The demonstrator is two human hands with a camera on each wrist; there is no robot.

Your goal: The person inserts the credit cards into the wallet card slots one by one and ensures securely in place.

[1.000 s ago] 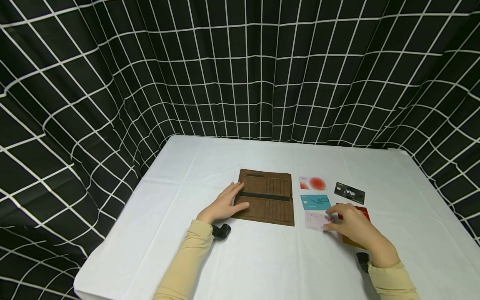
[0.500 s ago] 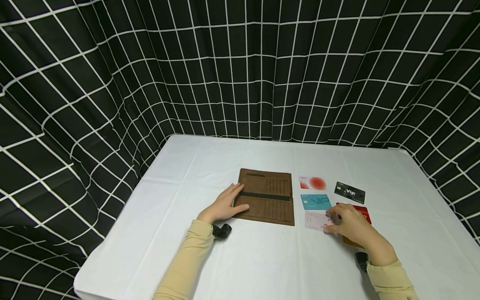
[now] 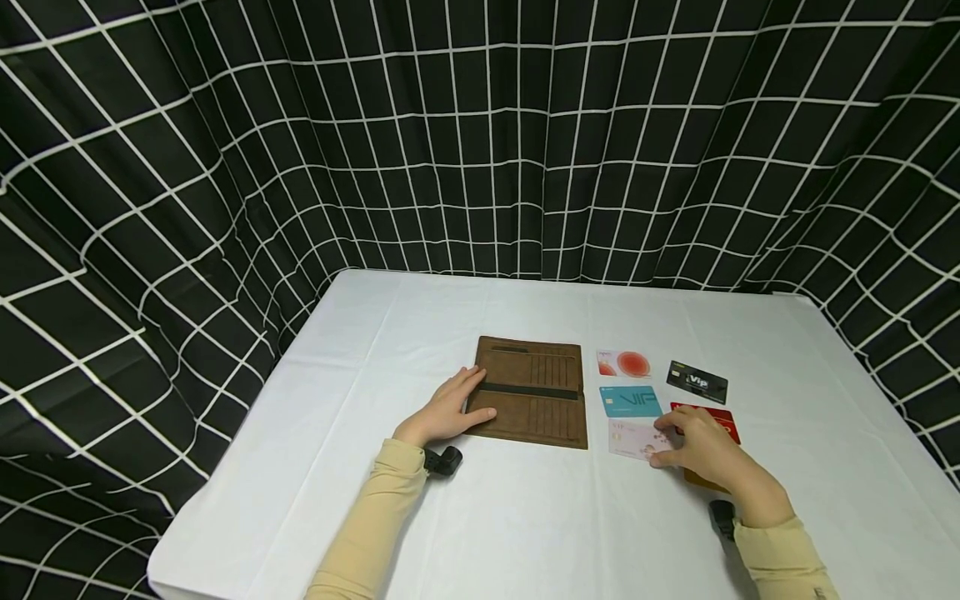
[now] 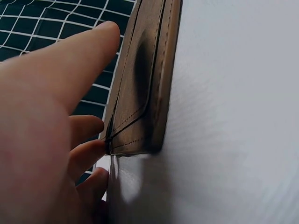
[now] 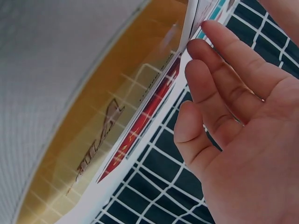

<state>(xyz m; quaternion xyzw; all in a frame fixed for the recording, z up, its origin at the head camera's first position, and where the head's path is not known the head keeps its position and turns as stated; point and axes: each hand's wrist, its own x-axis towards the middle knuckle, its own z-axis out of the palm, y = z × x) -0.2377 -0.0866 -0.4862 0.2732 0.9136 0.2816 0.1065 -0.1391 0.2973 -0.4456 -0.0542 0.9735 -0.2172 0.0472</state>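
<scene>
In the head view my left hand (image 3: 444,410) rests on the left edge of an open brown wallet (image 3: 551,417), fingers stretched out and thumb on its lower half. The left wrist view shows the wallet's stitched edge (image 4: 156,93) beside that thumb. My right hand (image 3: 705,442) spans the right end of a pink card (image 3: 628,438), pinching it with the forefinger at the upper edge and the thumb at the lower. Under this hand lie a red card (image 3: 726,419) and a gold card (image 3: 697,479), both partly hidden. The right wrist view shows the gold card's surface (image 5: 88,121) close up.
A teal card (image 3: 627,402) lies just above the pink one, with a white card with a red circle (image 3: 633,363) beyond it. Farther right is a black card (image 3: 697,382). A white cloth covers the table (image 3: 375,333); black gridded curtains (image 3: 495,150) surround it.
The head view has shifted very slightly. My right thumb and forefinger have slid a little to the right along the pink card; the left hand stays on the wallet.
</scene>
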